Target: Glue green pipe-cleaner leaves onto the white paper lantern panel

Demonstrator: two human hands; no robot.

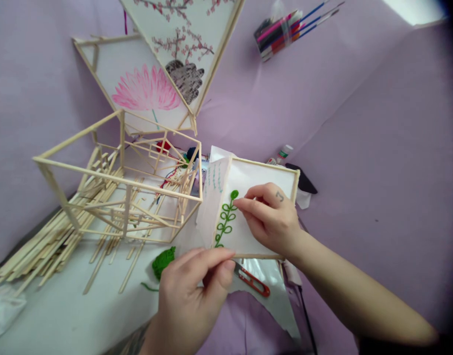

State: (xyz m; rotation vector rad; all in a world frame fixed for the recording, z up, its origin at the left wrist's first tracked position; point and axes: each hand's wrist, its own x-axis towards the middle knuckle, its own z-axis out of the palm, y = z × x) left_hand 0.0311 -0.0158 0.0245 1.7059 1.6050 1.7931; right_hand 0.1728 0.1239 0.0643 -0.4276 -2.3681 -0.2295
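A green yarn vine with looped leaves (225, 217) lies on the white sheet of a wood-edged panel (261, 173). My right hand (269, 214) is over the panel, its thumb and index fingertips closed at the vine's round top; anything between them is too small to make out. At the panel's lower left corner, my left hand (197, 291) has thumb and index finger around the wooden edge. A ball of green yarn (163, 262) sits left of that hand. Red-handled snips (254, 282) lie just below the panel.
An open wooden stick frame (127, 202) stands at left, over and beside a pile of thin sticks (52, 246). Behind it are a lotus panel (147, 88) and a blossom panel (185, 49). Brushes and pens fill a holder (278, 37). A glue bottle (285, 151) is behind the panel.
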